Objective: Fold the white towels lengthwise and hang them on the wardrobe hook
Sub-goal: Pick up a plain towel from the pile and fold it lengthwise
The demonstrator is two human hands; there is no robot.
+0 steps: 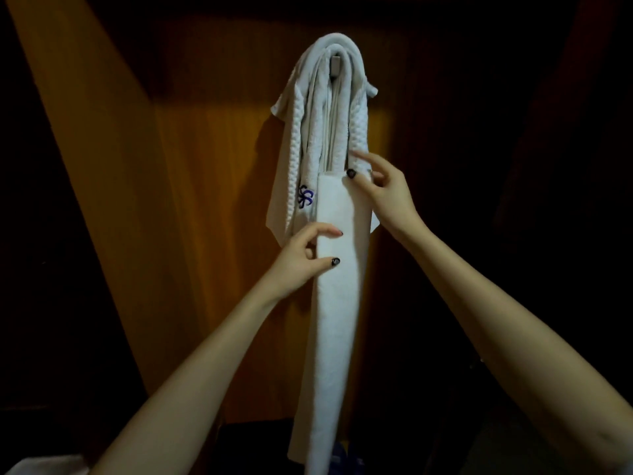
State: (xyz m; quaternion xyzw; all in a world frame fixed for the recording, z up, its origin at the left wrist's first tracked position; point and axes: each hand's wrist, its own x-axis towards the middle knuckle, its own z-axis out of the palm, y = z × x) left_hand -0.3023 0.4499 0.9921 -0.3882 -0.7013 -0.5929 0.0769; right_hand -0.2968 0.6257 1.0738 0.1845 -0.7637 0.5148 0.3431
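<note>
White towels (295, 149) hang on the wardrobe hook (335, 65) at 12 o'clock. My left hand (301, 258) fingers pinch the long folded towel (335, 320) at its 9 o'clock edge. My right hand (383, 195) fingers are loose, thumb touching its top.

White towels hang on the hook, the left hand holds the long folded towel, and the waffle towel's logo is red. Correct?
Not red: the head view shows the logo on the waffle towel is blue. The towels hang on the hook, with the left hand holding the long folded towel.
</note>
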